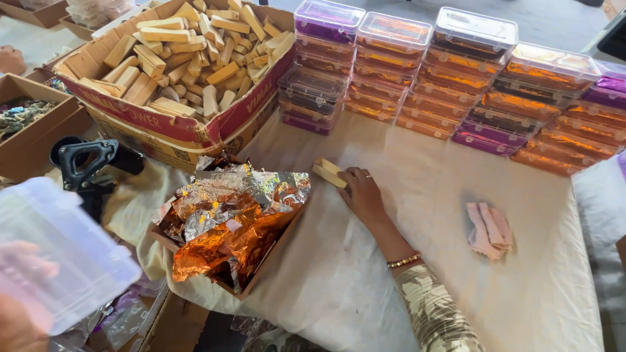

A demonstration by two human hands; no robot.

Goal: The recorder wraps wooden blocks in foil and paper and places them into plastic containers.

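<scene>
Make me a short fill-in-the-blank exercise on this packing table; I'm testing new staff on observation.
1. The right hand rests on a small ______ block lying on the cloth.
2. The left hand holds a clear ______ box.
3. The big cardboard carton is filled with wooden ______.
4. The shallow tray beside the right hand holds crumpled ______.

Missing words: wooden; plastic; blocks; foil

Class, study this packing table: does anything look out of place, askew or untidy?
Yes. One wooden block lies alone on the cloth under the right hand, apart from the heaped carton of blocks. The foil sheets are crumpled and spill over their tray. The stacked lidded boxes stand orderly.
</scene>
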